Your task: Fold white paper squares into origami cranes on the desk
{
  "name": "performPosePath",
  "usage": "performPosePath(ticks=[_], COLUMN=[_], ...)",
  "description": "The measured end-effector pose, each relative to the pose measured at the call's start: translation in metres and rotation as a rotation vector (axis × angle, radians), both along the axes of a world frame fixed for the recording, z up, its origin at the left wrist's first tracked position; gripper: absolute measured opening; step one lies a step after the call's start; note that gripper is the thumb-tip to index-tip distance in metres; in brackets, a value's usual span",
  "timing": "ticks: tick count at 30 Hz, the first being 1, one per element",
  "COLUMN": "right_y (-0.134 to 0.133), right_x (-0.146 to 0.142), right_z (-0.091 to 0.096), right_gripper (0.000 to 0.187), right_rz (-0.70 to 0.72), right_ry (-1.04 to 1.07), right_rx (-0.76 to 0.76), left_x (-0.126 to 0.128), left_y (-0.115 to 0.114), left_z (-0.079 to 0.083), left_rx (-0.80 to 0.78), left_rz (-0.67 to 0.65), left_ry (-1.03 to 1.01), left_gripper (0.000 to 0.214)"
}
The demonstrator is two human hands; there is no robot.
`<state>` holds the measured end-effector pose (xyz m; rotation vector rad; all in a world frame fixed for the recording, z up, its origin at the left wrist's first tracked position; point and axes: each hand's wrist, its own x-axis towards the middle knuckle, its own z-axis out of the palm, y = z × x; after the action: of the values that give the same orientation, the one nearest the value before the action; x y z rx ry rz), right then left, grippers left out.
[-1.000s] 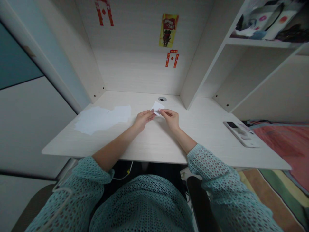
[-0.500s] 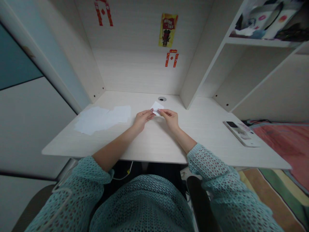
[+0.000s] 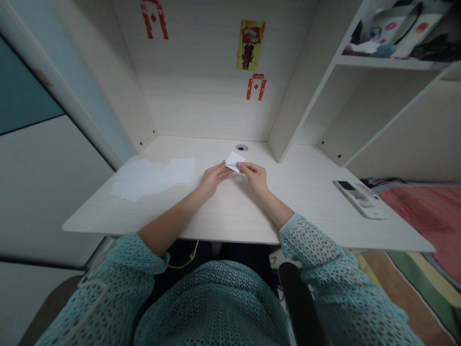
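Note:
A small white piece of folded paper (image 3: 235, 159) is held between both hands above the middle of the desk (image 3: 230, 211). My left hand (image 3: 213, 178) is closed on its left side, with the fingers together and pointing right. From the right, my right hand (image 3: 255, 176) pinches the paper's near right edge between thumb and forefinger. A crease or folded flap shows along the near part of the paper, but its exact shape is too small to make out.
Several overlapping white paper sheets (image 3: 151, 178) lie on the desk's left side. Toward the right edge rests a white phone-like device (image 3: 360, 199). A round cable hole (image 3: 241, 148) is near the back panel, beside an upright divider (image 3: 302, 91).
The left fingertips have slid slightly down and off the top of the paper, so more of its face shows. The right hand has shifted very slightly to the right.

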<state>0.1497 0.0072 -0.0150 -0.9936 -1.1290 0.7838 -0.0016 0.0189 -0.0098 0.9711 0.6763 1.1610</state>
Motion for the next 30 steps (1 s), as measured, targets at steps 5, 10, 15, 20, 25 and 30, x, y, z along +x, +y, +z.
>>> performPosePath(ticks=[5, 10, 15, 20, 25, 30], right_y=[-0.002, -0.003, 0.000, 0.002, 0.004, 0.005], right_x=[0.001, -0.001, -0.001, -0.003, -0.006, -0.006], right_z=[0.003, 0.002, -0.002, -0.006, -0.009, -0.010], right_gripper=[0.025, 0.023, 0.027, 0.028, 0.031, 0.031], right_rz=[0.043, 0.063, 0.062, -0.001, -0.003, 0.014], right_ry=[-0.038, -0.045, 0.003, 0.052, 0.095, 0.139], right_rx=[0.040, 0.041, 0.032, -0.030, -0.058, -0.038], left_x=[0.000, 0.000, 0.001, 0.004, 0.006, 0.006], left_y=[0.002, 0.006, 0.004, 0.001, -0.001, -0.002], left_z=[-0.002, -0.008, -0.007, -0.005, -0.002, 0.000], left_rx=[0.046, 0.063, 0.060, 0.085, 0.072, 0.067], left_rz=[-0.005, 0.056, 0.110, 0.131, 0.153, 0.147], left_ry=[0.115, 0.170, 0.165, 0.166, 0.174, 0.165], left_gripper=[0.031, 0.031, 0.031, 0.034, 0.031, 0.030])
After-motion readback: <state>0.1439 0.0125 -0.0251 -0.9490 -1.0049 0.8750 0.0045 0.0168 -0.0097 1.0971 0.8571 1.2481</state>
